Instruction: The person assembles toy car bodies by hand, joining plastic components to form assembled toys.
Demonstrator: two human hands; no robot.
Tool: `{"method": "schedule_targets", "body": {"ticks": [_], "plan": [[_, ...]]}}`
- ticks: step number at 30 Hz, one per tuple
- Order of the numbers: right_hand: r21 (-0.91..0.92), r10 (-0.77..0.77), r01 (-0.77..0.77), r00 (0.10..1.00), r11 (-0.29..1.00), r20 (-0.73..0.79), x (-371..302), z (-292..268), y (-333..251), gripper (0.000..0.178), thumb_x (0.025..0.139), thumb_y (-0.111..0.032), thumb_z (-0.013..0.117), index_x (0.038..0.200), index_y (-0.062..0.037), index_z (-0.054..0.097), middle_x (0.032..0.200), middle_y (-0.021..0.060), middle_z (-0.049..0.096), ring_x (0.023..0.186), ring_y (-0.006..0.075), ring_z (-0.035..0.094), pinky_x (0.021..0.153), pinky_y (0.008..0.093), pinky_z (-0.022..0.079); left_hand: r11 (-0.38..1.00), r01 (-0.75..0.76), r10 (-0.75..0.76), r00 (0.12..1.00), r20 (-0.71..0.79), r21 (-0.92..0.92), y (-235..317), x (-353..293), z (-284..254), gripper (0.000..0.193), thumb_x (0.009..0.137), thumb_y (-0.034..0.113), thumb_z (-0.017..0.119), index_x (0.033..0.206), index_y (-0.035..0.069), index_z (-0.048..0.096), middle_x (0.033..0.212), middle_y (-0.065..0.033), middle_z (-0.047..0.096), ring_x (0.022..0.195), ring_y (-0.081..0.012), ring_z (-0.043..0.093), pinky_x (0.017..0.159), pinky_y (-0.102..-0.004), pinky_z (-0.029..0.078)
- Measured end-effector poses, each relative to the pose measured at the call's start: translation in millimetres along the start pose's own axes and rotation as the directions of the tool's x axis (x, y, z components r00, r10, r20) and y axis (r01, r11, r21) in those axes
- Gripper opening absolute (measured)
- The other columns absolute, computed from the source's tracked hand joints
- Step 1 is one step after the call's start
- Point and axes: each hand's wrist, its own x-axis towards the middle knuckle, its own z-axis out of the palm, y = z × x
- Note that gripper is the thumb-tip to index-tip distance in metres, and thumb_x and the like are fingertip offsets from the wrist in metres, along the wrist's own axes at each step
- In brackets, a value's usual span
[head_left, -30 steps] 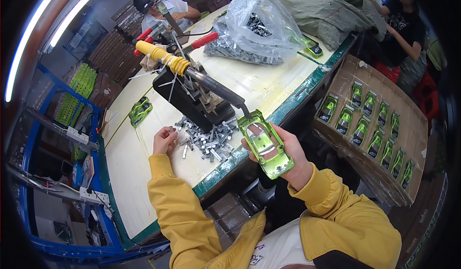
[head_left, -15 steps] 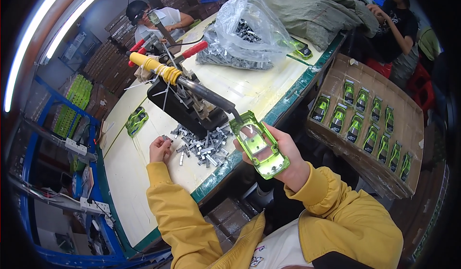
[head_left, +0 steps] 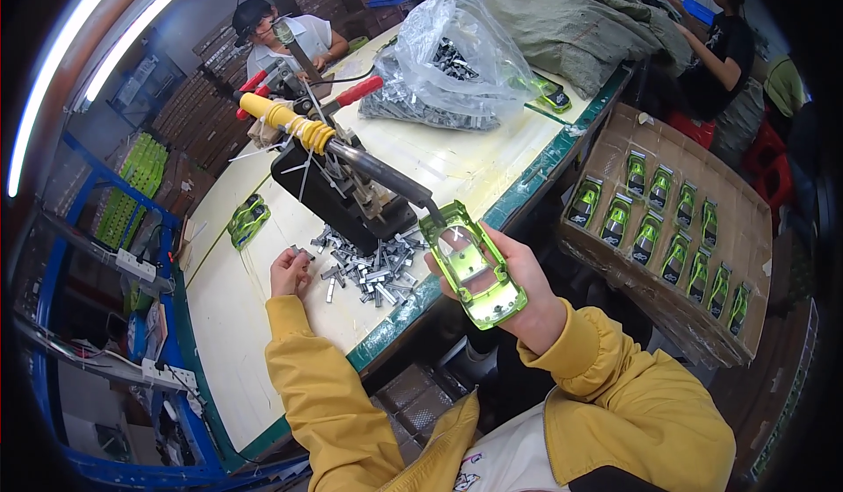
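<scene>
My right hand (head_left: 534, 297) grips a shiny green toy car body shell (head_left: 474, 268), its hollow underside turned up toward me. The shell is just under the end of the black metal lever of a hand press (head_left: 351, 185). Over the table, left of a heap of small grey metallic pieces (head_left: 373, 268), my left hand (head_left: 288, 272) pinches one small grey piece (head_left: 303, 251) between its fingertips. Another green car shell (head_left: 249, 221) lies on the table beyond that hand.
A clear plastic bag (head_left: 439, 71) full of grey pieces stands behind the press, beside a grey-green sack (head_left: 580, 27). To the right, a cardboard box (head_left: 580, 246) carries several green car shells (head_left: 645, 233). Other people (head_left: 290, 40) sit around the table. A blue rack (head_left: 66, 255) stands left.
Both hands have stayed almost in place, the left still pinching its small piece and the right its shell. At the far right, a co-worker's arms have come down and outward.
</scene>
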Motion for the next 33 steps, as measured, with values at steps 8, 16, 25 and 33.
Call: {"method": "schedule_targets", "body": {"ticks": [8, 16, 25, 33], "plan": [[-0.002, -0.011, 0.011, 1.000, 1.000, -0.015, -3, 4, -1, 0.032, 0.085, -0.024, 0.033, 0.106, -0.0010, 0.042, 0.104, 0.0130, 0.047, 0.094, 0.0299, 0.047, 0.069, 0.0397, 0.046, 1.000, -0.004, 0.003, 0.998, -0.062, -0.015, -3, 1, 1, 0.008, 0.075, 0.008, 0.054, 0.069, 0.004, 0.050, 0.059, -0.0031, 0.051, 0.042, -0.0060, 0.041, 0.035, -0.0181, 0.033], [-0.066, 0.005, -0.008, 0.999, 0.998, -0.038, -1, 8, -5, 0.033, 0.086, -0.023, 0.032, 0.107, 0.0001, 0.041, 0.103, 0.0146, 0.046, 0.094, 0.0297, 0.047, 0.070, 0.0382, 0.046, 0.999, -0.001, 0.003, 0.998, -0.058, 0.032, 0, 0, 0, 0.009, 0.075, 0.010, 0.056, 0.069, 0.006, 0.050, 0.059, -0.0018, 0.051, 0.041, -0.0045, 0.040, 0.034, -0.0156, 0.030], [-0.136, 0.011, -0.015, 0.999, 0.991, -0.032, -2, 11, -6, 0.032, 0.086, -0.022, 0.032, 0.107, 0.0009, 0.041, 0.102, 0.0148, 0.047, 0.092, 0.0285, 0.048, 0.068, 0.0352, 0.045, 1.000, -0.009, 0.010, 0.999, -0.037, 0.019, 1, -1, 0, 0.009, 0.074, 0.010, 0.056, 0.069, 0.006, 0.050, 0.058, -0.0023, 0.052, 0.040, -0.0039, 0.039, 0.033, -0.0160, 0.029], [-0.125, -0.035, 0.031, 0.999, 0.992, -0.035, -3, 10, 0, 0.032, 0.086, -0.023, 0.033, 0.105, 0.0008, 0.042, 0.100, 0.0134, 0.048, 0.092, 0.0277, 0.047, 0.069, 0.0348, 0.045, 0.999, 0.007, -0.006, 0.999, -0.042, 0.037, 3, -2, 4, 0.009, 0.074, 0.009, 0.056, 0.068, 0.006, 0.049, 0.058, -0.0021, 0.052, 0.044, -0.0040, 0.041, 0.033, -0.0158, 0.028]]}}
